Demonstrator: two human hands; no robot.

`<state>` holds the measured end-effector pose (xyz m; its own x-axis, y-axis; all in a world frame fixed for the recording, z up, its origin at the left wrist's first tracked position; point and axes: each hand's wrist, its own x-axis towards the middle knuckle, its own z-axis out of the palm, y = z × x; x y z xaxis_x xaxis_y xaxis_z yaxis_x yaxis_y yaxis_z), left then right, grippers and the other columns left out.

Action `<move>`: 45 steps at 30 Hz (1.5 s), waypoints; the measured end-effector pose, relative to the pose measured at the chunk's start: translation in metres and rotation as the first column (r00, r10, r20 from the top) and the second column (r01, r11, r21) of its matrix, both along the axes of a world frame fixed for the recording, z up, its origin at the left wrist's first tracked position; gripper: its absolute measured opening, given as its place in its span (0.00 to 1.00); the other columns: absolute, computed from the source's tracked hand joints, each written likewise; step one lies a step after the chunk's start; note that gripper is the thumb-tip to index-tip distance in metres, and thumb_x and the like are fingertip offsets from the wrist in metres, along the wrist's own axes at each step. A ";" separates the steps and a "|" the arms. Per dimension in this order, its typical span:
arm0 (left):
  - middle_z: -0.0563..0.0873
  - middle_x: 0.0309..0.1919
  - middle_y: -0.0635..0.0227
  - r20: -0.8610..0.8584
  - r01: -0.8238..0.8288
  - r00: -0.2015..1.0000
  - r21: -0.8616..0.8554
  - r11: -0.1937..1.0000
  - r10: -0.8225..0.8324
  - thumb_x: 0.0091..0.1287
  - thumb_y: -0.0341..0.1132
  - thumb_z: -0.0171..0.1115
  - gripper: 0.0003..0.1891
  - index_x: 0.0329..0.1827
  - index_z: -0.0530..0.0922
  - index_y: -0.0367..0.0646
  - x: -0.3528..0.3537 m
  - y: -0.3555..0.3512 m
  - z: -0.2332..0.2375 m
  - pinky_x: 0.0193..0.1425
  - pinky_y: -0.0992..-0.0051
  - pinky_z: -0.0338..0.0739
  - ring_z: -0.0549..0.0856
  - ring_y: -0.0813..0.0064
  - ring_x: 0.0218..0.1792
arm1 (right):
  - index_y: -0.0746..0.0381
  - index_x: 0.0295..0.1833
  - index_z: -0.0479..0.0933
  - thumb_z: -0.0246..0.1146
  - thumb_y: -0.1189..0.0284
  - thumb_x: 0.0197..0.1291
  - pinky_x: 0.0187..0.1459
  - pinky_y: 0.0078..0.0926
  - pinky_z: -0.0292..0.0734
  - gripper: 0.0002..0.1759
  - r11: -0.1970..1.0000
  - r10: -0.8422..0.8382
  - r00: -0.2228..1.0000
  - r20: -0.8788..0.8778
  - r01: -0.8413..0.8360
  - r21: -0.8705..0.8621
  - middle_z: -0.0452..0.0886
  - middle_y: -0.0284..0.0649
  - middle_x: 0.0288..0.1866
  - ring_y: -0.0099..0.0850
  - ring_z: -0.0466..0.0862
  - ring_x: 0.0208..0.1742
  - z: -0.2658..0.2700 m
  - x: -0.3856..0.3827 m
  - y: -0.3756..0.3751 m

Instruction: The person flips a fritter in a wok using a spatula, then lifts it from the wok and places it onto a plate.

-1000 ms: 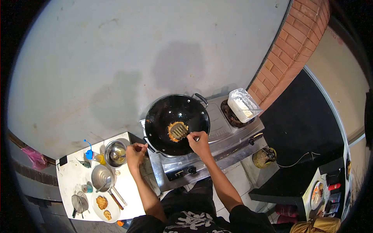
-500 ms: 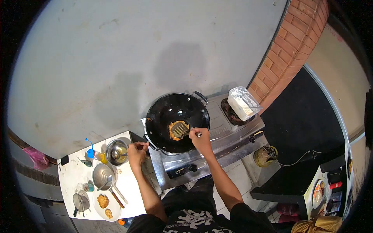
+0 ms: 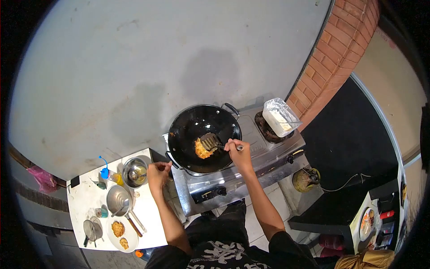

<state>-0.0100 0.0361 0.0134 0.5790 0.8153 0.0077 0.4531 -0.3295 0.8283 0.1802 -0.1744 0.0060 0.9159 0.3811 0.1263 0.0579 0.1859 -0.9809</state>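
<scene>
A grey wall [image 3: 134,67] stood behind a steel stove [image 3: 268,152] carrying a black wok [image 3: 188,127]. The right hand [image 3: 238,150] had its grip closed around the handle of a slotted spatula [image 3: 209,141], whose blade rested against a golden fritter [image 3: 201,151] in the wok's bottom. The left hand [image 3: 157,172] lay curled just beside the wok's near handle; whether its grip held anything could not be told. A white table [image 3: 83,201] stood to its left.

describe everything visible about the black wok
The wok is black, round and deep, seemingly metal, with a loop handle on each side. It sits upright on the left burner of the stove. A golden fritter and a slotted spatula, held by the right hand, are inside. The left hand is beside its near handle.
</scene>
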 end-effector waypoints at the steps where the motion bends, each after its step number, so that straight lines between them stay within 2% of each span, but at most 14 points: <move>1: 0.85 0.21 0.59 -0.001 -0.003 1.000 -0.001 1.000 0.003 0.58 0.35 0.72 0.13 0.30 0.84 0.31 -0.001 -0.002 0.001 0.31 0.74 0.76 0.83 0.75 0.22 | 0.70 0.23 0.74 0.56 0.73 0.67 0.30 0.21 0.69 0.19 0.999 -0.016 0.993 0.114 0.021 -0.047 0.78 0.34 0.20 0.20 0.74 0.25 -0.004 0.000 0.000; 2: 0.86 0.21 0.58 -0.021 0.005 1.000 0.053 0.999 -0.004 0.58 0.35 0.72 0.12 0.30 0.84 0.31 -0.001 -0.004 0.003 0.32 0.74 0.76 0.84 0.74 0.23 | 0.70 0.23 0.75 0.56 0.74 0.67 0.29 0.21 0.68 0.18 0.995 -0.026 0.974 0.226 0.048 -0.090 0.77 0.35 0.19 0.19 0.73 0.24 -0.008 0.000 0.000; 3: 0.86 0.22 0.58 -0.041 0.014 0.999 0.108 0.994 -0.010 0.58 0.35 0.72 0.12 0.31 0.84 0.31 -0.002 -0.006 0.005 0.32 0.74 0.77 0.84 0.74 0.23 | 0.70 0.23 0.75 0.56 0.74 0.67 0.29 0.21 0.68 0.18 0.995 -0.025 0.974 0.224 0.046 -0.090 0.77 0.35 0.19 0.19 0.73 0.24 -0.009 -0.001 0.001; 9: 0.86 0.21 0.59 -0.038 0.033 0.999 0.116 0.993 -0.029 0.58 0.35 0.72 0.12 0.31 0.84 0.32 -0.002 -0.005 0.003 0.32 0.74 0.77 0.84 0.75 0.23 | 0.71 0.23 0.74 0.56 0.76 0.65 0.28 0.23 0.69 0.16 0.998 -0.001 0.970 0.245 0.017 -0.063 0.77 0.37 0.19 0.20 0.75 0.24 -0.018 0.000 0.008; 14: 0.85 0.20 0.59 0.004 0.051 0.999 0.108 0.993 -0.052 0.58 0.36 0.72 0.13 0.32 0.84 0.31 -0.002 -0.003 -0.008 0.31 0.74 0.76 0.83 0.76 0.22 | 0.71 0.23 0.76 0.57 0.76 0.61 0.30 0.22 0.71 0.14 0.988 0.032 0.956 0.290 0.013 -0.151 0.80 0.38 0.20 0.21 0.78 0.25 -0.031 0.005 0.012; 18: 0.85 0.20 0.60 0.004 0.042 0.999 0.060 0.997 -0.042 0.58 0.36 0.72 0.14 0.32 0.84 0.30 0.001 -0.005 -0.003 0.30 0.75 0.76 0.82 0.77 0.22 | 0.72 0.23 0.77 0.57 0.75 0.60 0.31 0.23 0.72 0.14 0.979 0.024 0.982 0.187 0.015 -0.204 0.80 0.38 0.21 0.21 0.78 0.25 -0.020 -0.004 0.005; 21: 0.84 0.20 0.60 0.034 0.042 0.998 0.099 0.994 -0.046 0.59 0.36 0.72 0.14 0.32 0.84 0.30 0.000 -0.006 0.000 0.29 0.76 0.75 0.81 0.78 0.21 | 0.72 0.24 0.77 0.56 0.75 0.60 0.32 0.23 0.72 0.14 0.990 0.032 0.983 0.178 -0.007 -0.139 0.81 0.37 0.21 0.21 0.78 0.27 -0.020 0.001 -0.001; 24: 0.84 0.19 0.60 0.052 0.043 0.997 0.102 0.994 -0.048 0.59 0.36 0.72 0.13 0.32 0.84 0.30 0.000 -0.007 0.005 0.29 0.76 0.75 0.81 0.78 0.21 | 0.72 0.23 0.76 0.52 0.77 0.61 0.34 0.22 0.72 0.15 0.994 0.053 0.996 0.077 -0.045 -0.102 0.81 0.38 0.24 0.22 0.79 0.29 -0.009 -0.001 -0.010; 32: 0.84 0.18 0.62 0.040 0.063 0.997 0.052 0.997 -0.065 0.60 0.35 0.71 0.13 0.32 0.84 0.29 0.002 0.000 -0.002 0.27 0.76 0.74 0.80 0.79 0.19 | 0.72 0.23 0.75 0.51 0.76 0.60 0.33 0.23 0.72 0.15 0.987 0.076 0.985 0.157 -0.052 -0.152 0.80 0.38 0.22 0.22 0.77 0.28 -0.009 -0.001 0.000; 34: 0.84 0.18 0.63 0.074 0.071 0.994 0.111 0.991 -0.079 0.60 0.35 0.71 0.13 0.32 0.84 0.30 0.001 0.000 -0.003 0.24 0.76 0.73 0.80 0.79 0.18 | 0.73 0.23 0.76 0.52 0.76 0.59 0.32 0.22 0.71 0.15 0.990 0.080 0.967 0.242 -0.049 -0.132 0.80 0.38 0.22 0.22 0.77 0.27 -0.013 0.001 0.007; 36: 0.84 0.18 0.63 0.071 0.073 0.994 0.106 0.992 -0.081 0.60 0.35 0.71 0.13 0.32 0.84 0.30 0.001 0.000 -0.003 0.24 0.76 0.73 0.80 0.79 0.18 | 0.73 0.24 0.77 0.52 0.76 0.58 0.31 0.23 0.70 0.15 0.993 0.082 0.973 0.217 -0.060 -0.106 0.80 0.38 0.21 0.22 0.77 0.27 -0.016 0.002 0.011; 42: 0.85 0.19 0.62 0.069 0.049 0.996 0.063 0.997 -0.053 0.61 0.36 0.71 0.13 0.33 0.84 0.30 0.000 -0.004 0.008 0.24 0.76 0.74 0.80 0.79 0.18 | 0.72 0.22 0.77 0.54 0.74 0.56 0.30 0.26 0.70 0.15 0.972 0.047 0.975 0.218 0.006 -0.233 0.77 0.42 0.17 0.24 0.76 0.25 -0.021 -0.003 0.011; 44: 0.85 0.20 0.62 0.072 0.057 0.996 0.038 0.998 -0.060 0.61 0.36 0.71 0.13 0.33 0.84 0.30 0.000 -0.003 0.007 0.25 0.76 0.74 0.80 0.79 0.19 | 0.70 0.20 0.75 0.52 0.77 0.59 0.31 0.23 0.69 0.16 0.944 0.027 0.959 0.282 0.069 -0.324 0.79 0.37 0.20 0.23 0.76 0.25 -0.022 -0.006 0.011; 45: 0.85 0.20 0.61 0.071 0.062 0.995 0.093 0.994 -0.069 0.60 0.36 0.71 0.14 0.33 0.84 0.30 0.000 -0.002 0.006 0.27 0.76 0.75 0.81 0.79 0.20 | 0.70 0.20 0.75 0.52 0.77 0.59 0.31 0.23 0.69 0.16 0.943 0.026 0.960 0.280 0.069 -0.325 0.79 0.37 0.20 0.23 0.76 0.25 -0.027 -0.005 0.012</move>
